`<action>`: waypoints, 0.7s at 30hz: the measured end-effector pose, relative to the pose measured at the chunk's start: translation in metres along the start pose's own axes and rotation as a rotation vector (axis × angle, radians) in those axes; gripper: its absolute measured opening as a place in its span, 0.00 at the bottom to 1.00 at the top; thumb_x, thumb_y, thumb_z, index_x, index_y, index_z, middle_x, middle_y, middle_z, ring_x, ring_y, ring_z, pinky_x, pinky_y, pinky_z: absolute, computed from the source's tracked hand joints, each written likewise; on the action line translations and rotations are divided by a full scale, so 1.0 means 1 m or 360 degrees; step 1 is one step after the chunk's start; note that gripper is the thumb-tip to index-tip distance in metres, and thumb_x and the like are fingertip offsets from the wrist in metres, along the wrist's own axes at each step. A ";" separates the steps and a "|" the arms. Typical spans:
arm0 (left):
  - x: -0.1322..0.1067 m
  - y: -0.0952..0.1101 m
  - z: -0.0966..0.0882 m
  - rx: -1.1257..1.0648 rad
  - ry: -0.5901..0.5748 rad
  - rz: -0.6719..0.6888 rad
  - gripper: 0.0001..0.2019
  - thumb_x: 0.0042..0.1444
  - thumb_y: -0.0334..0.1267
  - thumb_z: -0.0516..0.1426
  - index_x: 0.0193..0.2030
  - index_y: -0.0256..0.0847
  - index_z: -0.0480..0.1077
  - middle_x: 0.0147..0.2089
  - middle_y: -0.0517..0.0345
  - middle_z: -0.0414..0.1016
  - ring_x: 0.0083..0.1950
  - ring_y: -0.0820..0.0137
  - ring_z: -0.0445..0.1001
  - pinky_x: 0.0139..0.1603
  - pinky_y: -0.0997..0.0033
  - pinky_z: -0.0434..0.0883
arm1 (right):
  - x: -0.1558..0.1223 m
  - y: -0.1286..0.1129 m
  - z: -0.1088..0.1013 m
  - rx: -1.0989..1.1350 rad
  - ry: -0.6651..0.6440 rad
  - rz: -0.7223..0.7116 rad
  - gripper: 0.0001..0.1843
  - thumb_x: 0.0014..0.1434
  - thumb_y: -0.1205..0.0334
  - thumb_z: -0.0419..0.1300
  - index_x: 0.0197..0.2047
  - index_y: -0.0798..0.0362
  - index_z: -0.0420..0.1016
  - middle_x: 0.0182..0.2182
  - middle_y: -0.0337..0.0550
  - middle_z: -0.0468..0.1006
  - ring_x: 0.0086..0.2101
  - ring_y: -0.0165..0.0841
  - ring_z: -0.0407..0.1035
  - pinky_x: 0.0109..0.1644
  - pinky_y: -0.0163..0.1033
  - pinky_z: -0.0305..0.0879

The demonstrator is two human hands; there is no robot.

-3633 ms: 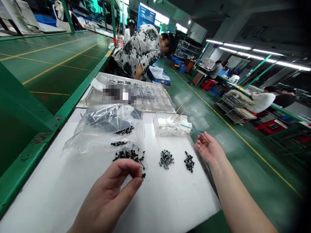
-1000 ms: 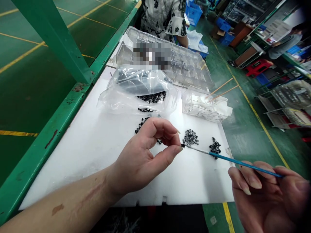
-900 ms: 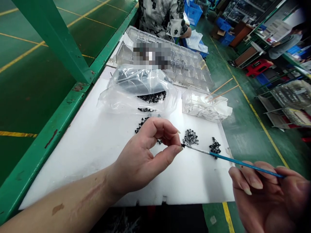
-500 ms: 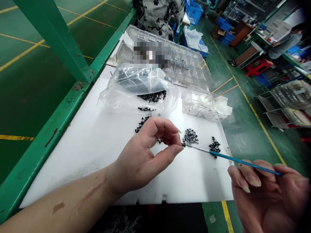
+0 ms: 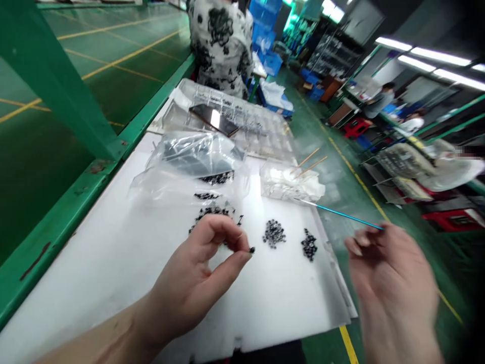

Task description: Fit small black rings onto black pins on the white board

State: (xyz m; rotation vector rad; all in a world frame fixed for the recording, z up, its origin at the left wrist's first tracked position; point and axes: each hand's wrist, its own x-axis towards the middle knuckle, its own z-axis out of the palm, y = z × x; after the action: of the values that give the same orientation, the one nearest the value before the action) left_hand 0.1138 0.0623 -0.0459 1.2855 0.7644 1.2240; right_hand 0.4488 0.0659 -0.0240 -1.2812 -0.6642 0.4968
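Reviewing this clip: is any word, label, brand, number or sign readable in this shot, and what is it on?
Nothing can be read.
Dark phone on the clear tray: glare only, no text.
Clear plastic bag: no print visible.
Blue crates and far shelving: any markings are too blurred to read.

1. Your white work board (image 5: 91,308) looks like smooth, matt plastic.
2. The clear plastic bag (image 5: 178,177) is thin and glossy.
3. The clear plastic tray (image 5: 189,96) is rigid and shiny.
4. Your blue brush handle (image 5: 341,216) looks smooth and glossy.
5. The wooden sticks (image 5: 308,163) are pale, bare and matt.
6. The green metal bench frame (image 5: 68,116) is painted, glossy and scuffed.
7. The tiny black parts (image 5: 212,211) look matt.
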 end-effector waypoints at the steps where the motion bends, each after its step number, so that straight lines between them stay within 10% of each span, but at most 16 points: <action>1: 0.000 0.000 -0.001 0.0025 0.0013 -0.0010 0.07 0.76 0.32 0.61 0.51 0.52 0.72 0.45 0.61 0.78 0.48 0.72 0.80 0.51 0.76 0.77 | 0.013 0.004 0.008 0.0045 0.0014 0.0068 0.21 0.50 0.52 0.82 0.39 0.50 0.78 0.32 0.36 0.74 0.28 0.27 0.66 0.26 0.34 0.63; 11: 0.005 -0.001 -0.004 0.0247 0.0090 0.0015 0.03 0.75 0.39 0.63 0.48 0.53 0.73 0.42 0.61 0.81 0.44 0.70 0.84 0.46 0.79 0.82 | 0.094 0.059 0.040 0.0047 0.0092 0.0287 0.23 0.57 0.50 0.80 0.39 0.53 0.73 0.32 0.33 0.76 0.23 0.22 0.63 0.23 0.28 0.58; 16: 0.002 -0.004 -0.005 0.0251 0.0105 0.0039 0.02 0.75 0.40 0.63 0.48 0.53 0.74 0.41 0.60 0.81 0.43 0.69 0.84 0.45 0.78 0.82 | 0.103 0.071 0.030 -0.0151 0.0118 0.0403 0.13 0.72 0.56 0.70 0.42 0.56 0.74 0.32 0.34 0.74 0.23 0.21 0.62 0.22 0.27 0.56; 21: 0.006 -0.001 -0.001 0.0237 0.0090 0.0044 0.04 0.75 0.37 0.64 0.49 0.53 0.73 0.42 0.61 0.81 0.45 0.71 0.84 0.47 0.79 0.81 | 0.098 0.064 0.001 -0.0441 0.0196 0.0262 0.23 0.63 0.43 0.74 0.44 0.53 0.75 0.35 0.37 0.76 0.26 0.26 0.66 0.24 0.32 0.63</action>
State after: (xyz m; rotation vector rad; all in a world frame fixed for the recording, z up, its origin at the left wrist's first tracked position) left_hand 0.1143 0.0683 -0.0456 1.3908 0.8952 1.2488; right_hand 0.5197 0.1470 -0.0697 -1.6237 -0.5388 0.4667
